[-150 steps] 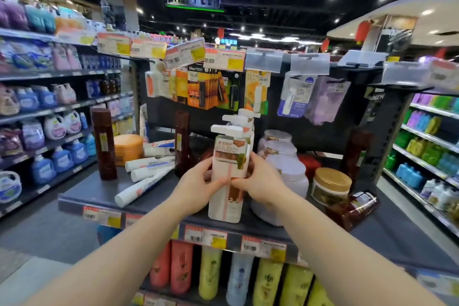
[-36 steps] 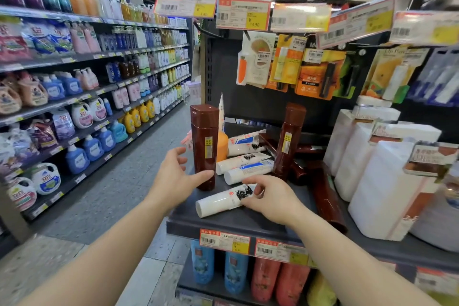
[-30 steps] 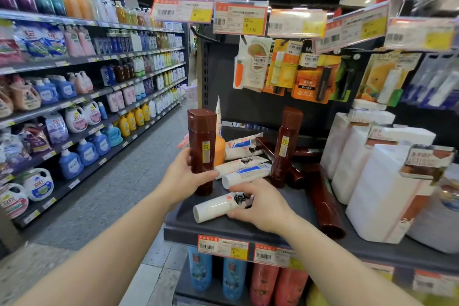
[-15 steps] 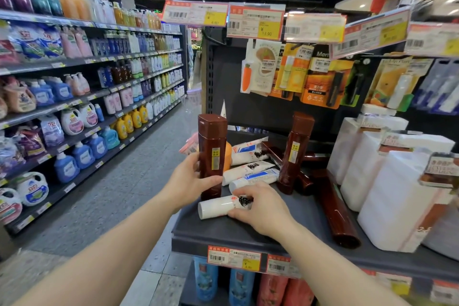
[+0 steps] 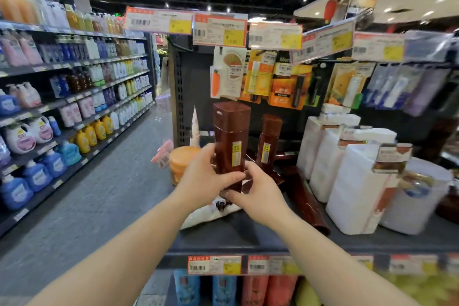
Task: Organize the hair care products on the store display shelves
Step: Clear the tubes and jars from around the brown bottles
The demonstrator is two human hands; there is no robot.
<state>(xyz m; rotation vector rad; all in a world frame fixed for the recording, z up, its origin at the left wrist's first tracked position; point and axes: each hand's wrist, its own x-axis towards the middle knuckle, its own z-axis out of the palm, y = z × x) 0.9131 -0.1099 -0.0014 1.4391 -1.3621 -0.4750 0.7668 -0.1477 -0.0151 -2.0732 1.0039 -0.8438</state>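
Note:
A tall brown bottle [image 5: 231, 139] with a yellow label is raised upright above the dark shelf [image 5: 248, 236]. My left hand [image 5: 203, 179] wraps its lower part, and my right hand [image 5: 258, 191] grips its base from the right. Below my hands a white tube [image 5: 211, 213] lies on the shelf. A second brown bottle [image 5: 269, 141] stands behind, and another brown bottle [image 5: 305, 201] lies on its side to the right. An orange jar [image 5: 181, 161] sits at the left end.
White pump bottles [image 5: 352, 186] fill the right half of the shelf. Hanging packets [image 5: 285, 82] and price tags [image 5: 218, 30] hang above. Coloured bottles [image 5: 253, 290] stand on the lower shelf. The aisle floor and detergent shelves [image 5: 49, 131] lie to the left.
My left hand has lifted the tall brown bottle off the shelf. My right hand has left the white tube and taken the bottle's base.

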